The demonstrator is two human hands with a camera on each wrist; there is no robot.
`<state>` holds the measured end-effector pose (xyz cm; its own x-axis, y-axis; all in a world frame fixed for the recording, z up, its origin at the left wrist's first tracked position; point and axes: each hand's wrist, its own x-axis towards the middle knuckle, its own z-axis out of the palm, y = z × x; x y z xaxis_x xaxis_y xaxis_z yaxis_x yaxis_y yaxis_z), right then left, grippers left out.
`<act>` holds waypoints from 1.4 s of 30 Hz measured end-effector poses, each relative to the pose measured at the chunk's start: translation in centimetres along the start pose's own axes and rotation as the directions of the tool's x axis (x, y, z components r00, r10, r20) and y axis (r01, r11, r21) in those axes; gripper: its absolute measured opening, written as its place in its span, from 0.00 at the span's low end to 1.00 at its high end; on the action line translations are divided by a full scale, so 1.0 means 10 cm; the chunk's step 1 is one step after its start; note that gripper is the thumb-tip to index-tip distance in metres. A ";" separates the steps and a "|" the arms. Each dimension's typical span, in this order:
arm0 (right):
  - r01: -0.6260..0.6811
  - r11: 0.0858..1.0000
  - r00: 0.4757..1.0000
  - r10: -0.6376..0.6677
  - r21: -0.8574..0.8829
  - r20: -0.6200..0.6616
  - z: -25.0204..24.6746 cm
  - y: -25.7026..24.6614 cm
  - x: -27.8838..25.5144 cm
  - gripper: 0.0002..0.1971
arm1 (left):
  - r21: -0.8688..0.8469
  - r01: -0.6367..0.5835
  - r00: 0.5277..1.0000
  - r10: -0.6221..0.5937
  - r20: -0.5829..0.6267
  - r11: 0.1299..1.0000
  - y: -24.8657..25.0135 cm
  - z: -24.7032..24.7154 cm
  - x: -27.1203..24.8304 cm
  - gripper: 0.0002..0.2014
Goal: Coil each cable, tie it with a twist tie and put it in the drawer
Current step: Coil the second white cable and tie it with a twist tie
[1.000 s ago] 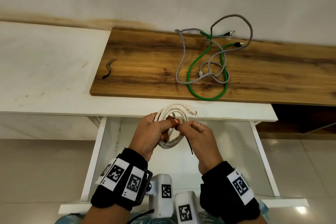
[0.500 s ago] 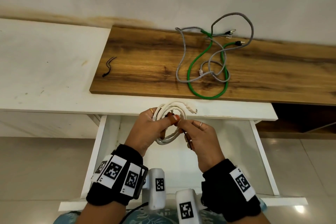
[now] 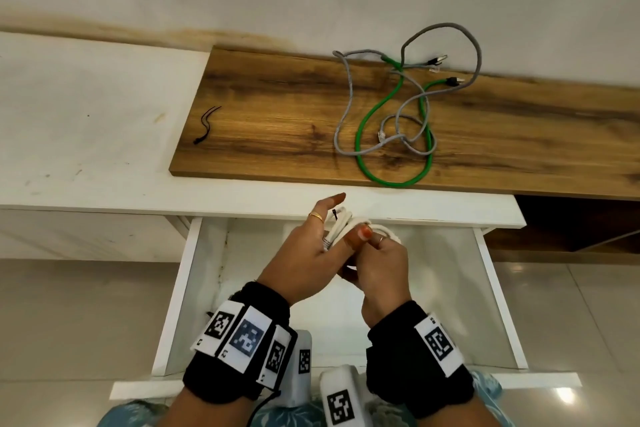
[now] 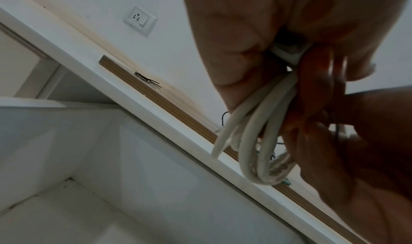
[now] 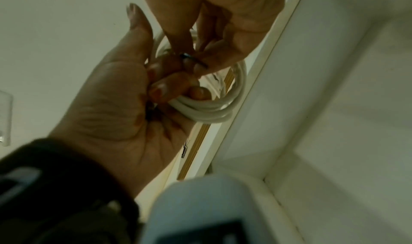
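— Since a second ago we have turned the white cable coil (image 3: 349, 227) edge-on and drawn it up toward the table (image 3: 242, 199) lip; our left index finger now sticks out straight.

— Who holds what?

— Our left hand (image 3: 308, 253) grips the bundled loops under thumb and curled fingers. Our right hand (image 3: 375, 265) pinches the black twist tie (image 5: 191, 59) against the bundle, just beside the left thumb.

— And the drawer (image 3: 485, 288)?

— Open, directly below both hands; the coil hangs over its back part, loops dangling downward. We judge the tie needs more twisting before we lower it.

— How does the coil look?

— Three or four tight, smooth white turns. The green cable (image 3: 394, 135) and grey cable (image 3: 346, 107) lie loose and tangled on the wooden board (image 3: 277, 121), a spare twist tie (image 3: 207, 124) at its left.
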<state>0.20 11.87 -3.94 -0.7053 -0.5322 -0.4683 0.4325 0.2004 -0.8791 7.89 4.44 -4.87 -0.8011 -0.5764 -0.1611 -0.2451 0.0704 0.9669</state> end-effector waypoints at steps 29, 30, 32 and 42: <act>-0.057 0.980 0.972 0.011 0.192 0.233 0.07 0.03 -0.09 0.11 | -0.253 0.087 0.994 -0.099 -0.037 0.964 0.13 -0.12 -0.02 0.04; -0.050 0.980 0.972 0.003 0.191 0.236 0.08 0.02 -0.10 0.11 | -0.268 0.096 0.992 -0.114 -0.053 0.959 0.13 -0.13 -0.03 0.04; -0.036 0.982 0.971 -0.009 0.183 0.240 0.08 0.01 -0.10 0.12 | -0.310 0.112 0.987 -0.142 -0.075 0.944 0.13 -0.14 -0.03 0.05; 0.147 0.988 0.974 -0.138 -0.042 0.181 -0.01 -0.01 -0.03 0.05 | -0.459 0.164 0.971 -0.225 -0.081 0.873 0.08 -0.23 -0.01 0.06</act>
<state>0.31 12.06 -3.74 -0.6447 -0.6947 -0.3190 0.3000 0.1538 -0.9414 9.03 2.62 -3.66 -0.6785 -0.6415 -0.3580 -0.0951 -0.4065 0.9087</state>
